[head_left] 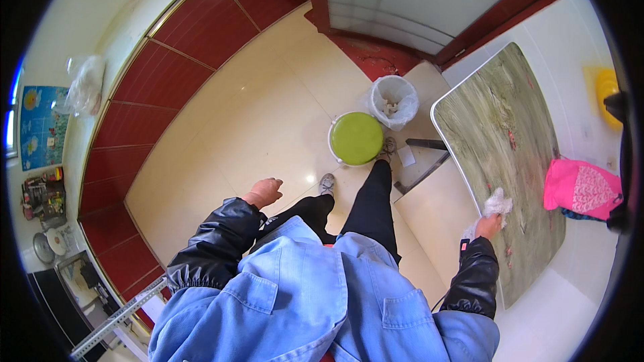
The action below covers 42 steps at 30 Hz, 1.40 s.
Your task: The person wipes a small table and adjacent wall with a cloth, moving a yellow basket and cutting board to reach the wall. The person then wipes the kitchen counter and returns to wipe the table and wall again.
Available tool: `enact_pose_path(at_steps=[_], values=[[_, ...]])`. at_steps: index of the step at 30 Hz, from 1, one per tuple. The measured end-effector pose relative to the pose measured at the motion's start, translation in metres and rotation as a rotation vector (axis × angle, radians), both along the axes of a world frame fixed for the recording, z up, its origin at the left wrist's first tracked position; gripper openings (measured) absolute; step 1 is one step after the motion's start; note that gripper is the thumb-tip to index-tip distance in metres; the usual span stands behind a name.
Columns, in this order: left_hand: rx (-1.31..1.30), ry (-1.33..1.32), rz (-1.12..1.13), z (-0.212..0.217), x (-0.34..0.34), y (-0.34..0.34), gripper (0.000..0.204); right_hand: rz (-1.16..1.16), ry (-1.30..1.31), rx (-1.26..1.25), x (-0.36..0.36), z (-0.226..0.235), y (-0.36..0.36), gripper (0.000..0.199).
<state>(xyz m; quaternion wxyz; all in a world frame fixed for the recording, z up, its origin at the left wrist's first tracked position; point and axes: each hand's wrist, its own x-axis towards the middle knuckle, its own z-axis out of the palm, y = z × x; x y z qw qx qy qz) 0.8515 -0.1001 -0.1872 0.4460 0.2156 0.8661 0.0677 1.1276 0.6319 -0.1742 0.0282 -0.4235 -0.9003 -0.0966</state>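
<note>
Blue jacket (pixel 295 288) hides some floor (pixel 248 107), bin (pixel 406 115) near table (pixel 496 127)

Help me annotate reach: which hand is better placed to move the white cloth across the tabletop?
Probably the right hand: it holds the white cloth at the tabletop, while the left hand looks empty, farther away.

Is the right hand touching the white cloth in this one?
Touching. The head view shows the right hand with its fingers against the crumpled white cloth, no gap between them.
</note>
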Motion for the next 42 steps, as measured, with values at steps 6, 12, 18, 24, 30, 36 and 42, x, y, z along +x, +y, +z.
enact_pose_path(at_steps=[6,12,18,24,30,36,42], values=[[0.042,-0.003,0.004,-0.001,0.002,0.015,0.051,-0.011,0.03,-0.038,-0.005,0.006,-0.002,0.051],[0.114,0.027,-0.009,-0.005,-0.005,0.034,0.052,0.082,0.062,-0.01,0.0,0.003,0.004,0.046],[-0.015,-0.028,0.022,-0.004,-0.001,0.007,0.048,0.037,0.053,-0.091,0.0,0.003,0.007,0.041],[-0.084,-0.05,0.005,-0.014,0.004,-0.012,0.048,0.045,0.021,-0.05,-0.003,0.003,0.007,0.047],[0.044,0.015,0.097,-0.024,0.003,-0.018,0.045,0.051,0.042,-0.101,0.006,-0.003,0.015,0.045],[0.02,0.001,0.053,-0.032,0.002,-0.031,0.053,-0.003,0.026,-0.029,0.007,-0.009,0.012,0.05],[-0.011,0.01,0.06,-0.033,-0.005,-0.037,0.054,-0.063,0.017,-0.098,-0.002,-0.004,0.007,0.052]])
